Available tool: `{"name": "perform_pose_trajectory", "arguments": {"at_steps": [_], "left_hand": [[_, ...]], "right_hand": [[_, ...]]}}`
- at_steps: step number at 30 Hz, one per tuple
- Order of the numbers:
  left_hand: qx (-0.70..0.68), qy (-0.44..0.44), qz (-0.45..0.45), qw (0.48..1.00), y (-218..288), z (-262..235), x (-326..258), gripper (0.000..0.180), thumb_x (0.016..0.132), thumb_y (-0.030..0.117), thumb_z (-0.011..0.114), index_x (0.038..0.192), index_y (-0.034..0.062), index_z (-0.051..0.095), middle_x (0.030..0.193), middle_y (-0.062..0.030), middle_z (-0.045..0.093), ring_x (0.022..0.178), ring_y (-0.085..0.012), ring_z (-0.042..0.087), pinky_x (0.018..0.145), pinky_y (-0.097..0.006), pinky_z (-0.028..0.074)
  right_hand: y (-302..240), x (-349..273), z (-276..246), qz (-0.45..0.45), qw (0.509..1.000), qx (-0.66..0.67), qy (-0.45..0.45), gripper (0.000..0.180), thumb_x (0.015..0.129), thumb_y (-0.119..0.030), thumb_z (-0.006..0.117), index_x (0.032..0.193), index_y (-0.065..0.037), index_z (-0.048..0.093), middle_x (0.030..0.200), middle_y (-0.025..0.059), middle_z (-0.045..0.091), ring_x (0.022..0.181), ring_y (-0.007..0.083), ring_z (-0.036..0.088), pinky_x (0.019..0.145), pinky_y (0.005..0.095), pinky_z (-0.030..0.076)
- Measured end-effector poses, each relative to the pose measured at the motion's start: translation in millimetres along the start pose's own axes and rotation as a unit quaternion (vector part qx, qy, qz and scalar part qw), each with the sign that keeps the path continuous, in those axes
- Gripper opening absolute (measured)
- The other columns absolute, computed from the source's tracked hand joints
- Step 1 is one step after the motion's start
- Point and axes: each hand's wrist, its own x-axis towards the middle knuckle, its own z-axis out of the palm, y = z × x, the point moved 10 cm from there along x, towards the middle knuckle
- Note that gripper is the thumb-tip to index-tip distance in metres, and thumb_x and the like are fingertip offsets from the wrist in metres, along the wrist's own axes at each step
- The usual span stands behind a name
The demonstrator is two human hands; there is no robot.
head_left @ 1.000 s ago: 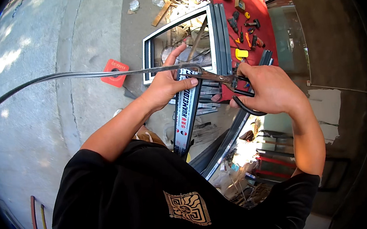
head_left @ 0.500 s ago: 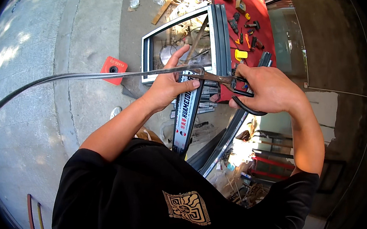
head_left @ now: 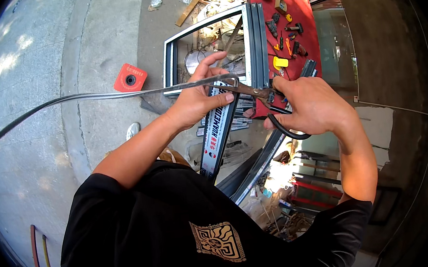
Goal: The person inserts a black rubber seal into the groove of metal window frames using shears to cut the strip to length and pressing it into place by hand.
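My right hand [head_left: 317, 104] grips a pair of scissors [head_left: 244, 88] with rusty blades and black loop handles, the handles spread apart. Its blades reach left to the end of a long grey sealing strip [head_left: 117, 94], over the upper end of a dark metal profile [head_left: 217, 133] with a printed film. My left hand [head_left: 201, 94] is closed round that upper end, thumb on its face and index finger raised. The strip runs across this hand and arcs away to the left edge. Whether the blades touch the strip, I cannot tell.
Beyond my hands stands a grey window frame [head_left: 255, 47]. A red cloth-covered surface [head_left: 303, 22] on the far right bears drills, a hammer and a yellow tape measure [head_left: 280, 62]. A red square stool [head_left: 130, 78] is on the concrete at left. More profiles [head_left: 258, 168] lie below my hands.
The sealing strip has sunk a little lower left of my left hand. The scissors and my right hand have shifted slightly down. Both grips stay the same.
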Motion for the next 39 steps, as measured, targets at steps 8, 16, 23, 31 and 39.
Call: {"name": "perform_pose_trajectory", "arguments": {"at_steps": [8, 16, 23, 31, 39], "left_hand": [[-0.017, 0.002, -0.023, 1.000, -7, 0, 1, 0.102, 0.088, -0.001, 0.086, 0.170, 0.0143, 0.028, 0.135, -0.0051, 0.060, 0.127, -0.0150, 0.059, 0.113, -0.030, 0.048], [-0.060, -0.024, -0.044, 0.997, -15, 3, 3, 0.096, 0.092, 0.003, 0.084, 0.170, 0.0125, 0.029, 0.131, -0.0073, 0.066, 0.127, -0.0168, 0.063, 0.115, -0.033, 0.048], [-0.088, -0.020, -0.057, 0.994, -16, 11, 5, 0.095, 0.092, 0.005, 0.084, 0.170, 0.0105, 0.030, 0.127, -0.0075, 0.067, 0.123, -0.0170, 0.065, 0.112, -0.033, 0.049], [-0.034, -0.039, -0.068, 0.996, -42, 10, 21, 0.099, 0.093, 0.024, 0.089, 0.170, 0.0074, 0.029, 0.115, -0.0051, 0.068, 0.110, -0.0183, 0.069, 0.104, -0.037, 0.055], [0.037, -0.050, -0.113, 0.992, -76, 58, 51, 0.094, 0.096, 0.036, 0.085, 0.168, 0.0048, 0.032, 0.117, -0.0091, 0.071, 0.112, -0.0242, 0.071, 0.106, -0.043, 0.056]], "right_hand": [[10, 4, 3, -0.025, 0.999, 0.022, 0.027, 0.066, 0.084, -0.061, 0.085, 0.099, 0.000, 0.064, 0.079, 0.0212, 0.072, 0.081, 0.0441, 0.072, 0.072, 0.0531, 0.054], [65, -18, 12, 0.094, 0.955, 0.231, 0.159, 0.054, 0.087, -0.047, 0.089, 0.104, -0.003, 0.064, 0.077, 0.0153, 0.065, 0.070, 0.0316, 0.067, 0.068, 0.0430, 0.052], [62, -44, 89, -0.087, 0.606, 0.744, 0.269, 0.060, 0.106, -0.066, 0.060, 0.113, -0.007, 0.056, 0.073, -0.0029, 0.049, 0.058, 0.0086, 0.043, 0.056, 0.0241, 0.034], [21, -106, 144, -0.309, 0.165, 0.858, 0.376, 0.035, 0.101, -0.031, 0.080, 0.117, -0.010, 0.057, 0.073, 0.0015, 0.057, 0.054, 0.0163, 0.055, 0.053, 0.0312, 0.042], [-5, -164, 111, -0.291, 0.142, 0.887, 0.329, 0.072, 0.068, -0.023, 0.106, 0.111, -0.002, 0.051, 0.075, 0.0028, 0.061, 0.061, 0.0094, 0.059, 0.054, 0.0226, 0.045]]}}
